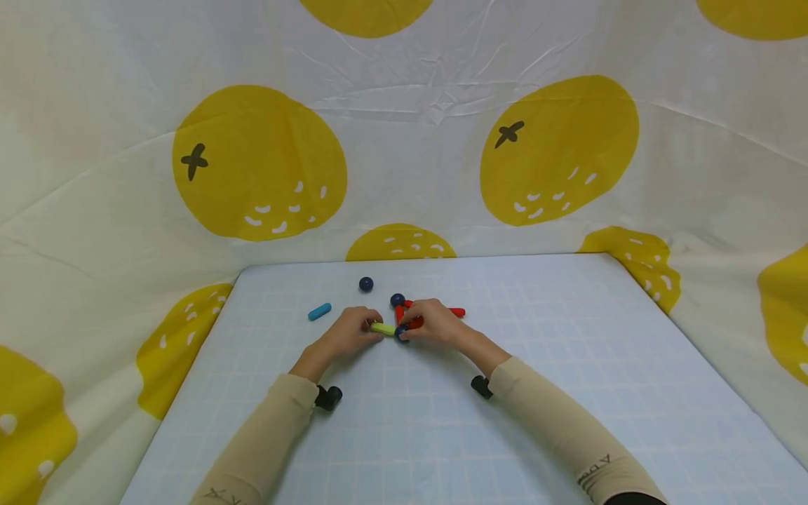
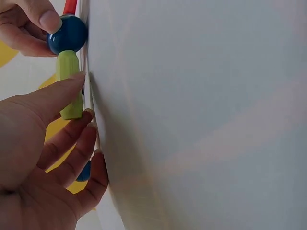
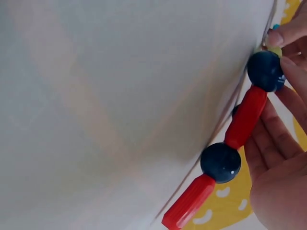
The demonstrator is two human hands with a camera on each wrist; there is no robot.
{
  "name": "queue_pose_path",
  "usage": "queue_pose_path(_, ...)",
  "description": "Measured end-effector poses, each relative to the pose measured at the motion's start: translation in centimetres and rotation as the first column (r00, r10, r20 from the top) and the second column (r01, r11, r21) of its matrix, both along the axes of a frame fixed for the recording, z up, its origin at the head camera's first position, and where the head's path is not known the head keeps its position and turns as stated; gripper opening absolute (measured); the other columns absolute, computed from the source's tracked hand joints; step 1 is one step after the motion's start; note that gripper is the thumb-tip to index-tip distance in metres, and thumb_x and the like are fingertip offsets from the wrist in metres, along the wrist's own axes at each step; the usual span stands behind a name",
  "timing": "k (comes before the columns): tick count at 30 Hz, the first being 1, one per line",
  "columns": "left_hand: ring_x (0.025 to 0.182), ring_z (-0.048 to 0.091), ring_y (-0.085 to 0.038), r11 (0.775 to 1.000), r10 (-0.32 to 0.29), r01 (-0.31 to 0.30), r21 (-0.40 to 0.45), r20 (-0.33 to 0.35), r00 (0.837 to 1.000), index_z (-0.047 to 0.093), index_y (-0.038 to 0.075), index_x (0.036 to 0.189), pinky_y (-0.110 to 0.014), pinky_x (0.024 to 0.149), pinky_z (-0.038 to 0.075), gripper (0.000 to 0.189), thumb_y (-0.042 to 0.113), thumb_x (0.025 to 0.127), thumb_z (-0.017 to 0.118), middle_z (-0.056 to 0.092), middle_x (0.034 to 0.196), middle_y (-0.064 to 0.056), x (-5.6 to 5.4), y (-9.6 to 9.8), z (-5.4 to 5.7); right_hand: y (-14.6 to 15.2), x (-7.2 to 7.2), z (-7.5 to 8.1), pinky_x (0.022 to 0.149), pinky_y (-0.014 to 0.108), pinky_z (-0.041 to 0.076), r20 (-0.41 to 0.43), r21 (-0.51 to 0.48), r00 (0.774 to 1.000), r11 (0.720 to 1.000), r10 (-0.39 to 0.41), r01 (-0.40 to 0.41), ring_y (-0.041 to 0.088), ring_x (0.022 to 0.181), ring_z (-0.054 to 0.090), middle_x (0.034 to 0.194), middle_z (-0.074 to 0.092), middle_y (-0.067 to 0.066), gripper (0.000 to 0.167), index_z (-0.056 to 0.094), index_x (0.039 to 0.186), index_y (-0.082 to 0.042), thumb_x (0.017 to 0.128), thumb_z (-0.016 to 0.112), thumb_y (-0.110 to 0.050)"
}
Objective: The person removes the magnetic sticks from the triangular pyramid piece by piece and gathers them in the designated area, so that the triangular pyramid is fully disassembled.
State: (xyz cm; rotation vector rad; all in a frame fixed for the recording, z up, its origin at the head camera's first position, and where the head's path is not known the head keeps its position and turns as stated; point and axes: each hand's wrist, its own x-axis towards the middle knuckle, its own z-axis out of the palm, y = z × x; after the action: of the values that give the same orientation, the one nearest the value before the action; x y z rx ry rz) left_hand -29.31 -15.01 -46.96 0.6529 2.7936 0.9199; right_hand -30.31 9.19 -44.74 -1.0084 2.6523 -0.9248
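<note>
My left hand [image 1: 353, 330] pinches a short yellow-green rod [image 2: 68, 64] between thumb and fingers. The rod's far end meets a glossy dark blue ball [image 2: 68, 34]. From the other side, my right hand [image 1: 435, 321] grips that same ball with thumb and fingertips. In the right wrist view a red rod [image 3: 246, 117] runs from the held ball to a second dark blue ball [image 3: 220, 163], and another red rod [image 3: 189, 202] continues from there. One more dark blue ball [image 1: 398, 300] sits beyond the right fingers, with a red rod [image 1: 400, 314] leading toward the held ball.
Farther back on the pale gridded table [image 1: 404, 435] lies a loose dark blue ball [image 1: 366, 284]. A light blue rod [image 1: 320, 311] rests left of my left hand. Behind the table hangs a white cloth [image 1: 410, 161] with yellow fruit shapes.
</note>
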Motion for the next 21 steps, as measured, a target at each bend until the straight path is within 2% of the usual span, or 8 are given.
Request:
queue_pose_path(11,0.087,0.057,-0.017,0.998,0.064,-0.064,-0.015,0.042,0.997,0.076,0.013,0.102,-0.037,0.088,0.051,0.013,0.014,0.089,0.081,0.068,0.092,0.003,0.23,0.30,0.31,-0.06,0.02,-0.25,0.083,0.030,0.050,0.006,0.002,1.000,1.000,-0.019,0.019,0.018,0.090,0.057,0.094,0.068,-0.001,0.021,0.079,0.106,-0.012,0.086,0.084,-0.017)
queue_pose_path(21,0.085,0.057,-0.017,0.993,0.119,-0.118,-0.016,0.039,0.992,0.077,0.012,0.097,-0.037,0.086,0.052,0.011,0.021,0.090,0.080,0.069,0.089,0.003,0.41,0.51,0.15,0.07,-0.09,-0.52,0.083,0.030,0.050,-0.004,-0.005,1.000,1.000,-0.017,0.017,0.017,0.091,0.056,0.094,0.067,-0.003,0.020,0.079,0.106,-0.012,0.087,0.083,-0.018)
